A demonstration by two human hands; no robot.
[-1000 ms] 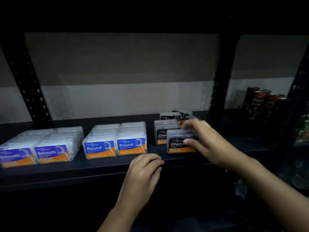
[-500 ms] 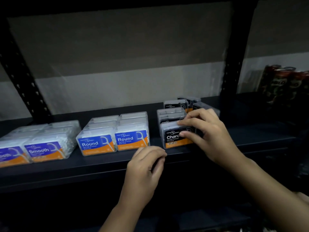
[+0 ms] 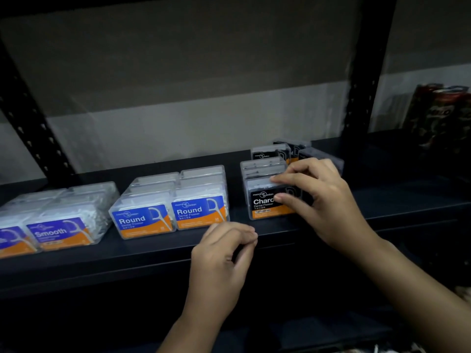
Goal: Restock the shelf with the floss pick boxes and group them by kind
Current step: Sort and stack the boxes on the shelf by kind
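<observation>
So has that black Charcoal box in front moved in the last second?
Yes. The right hand has slid the front Charcoal box left along the shelf, in front of the Charcoal row and closer to the Round boxes.

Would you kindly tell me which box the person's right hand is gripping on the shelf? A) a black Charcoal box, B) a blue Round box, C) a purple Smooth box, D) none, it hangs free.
A: the right hand has its fingers and thumb curled round the front black Charcoal box, right of the Round boxes.

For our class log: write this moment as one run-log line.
right hand: grips front Charcoal box | left hand: empty, at shelf edge
</observation>
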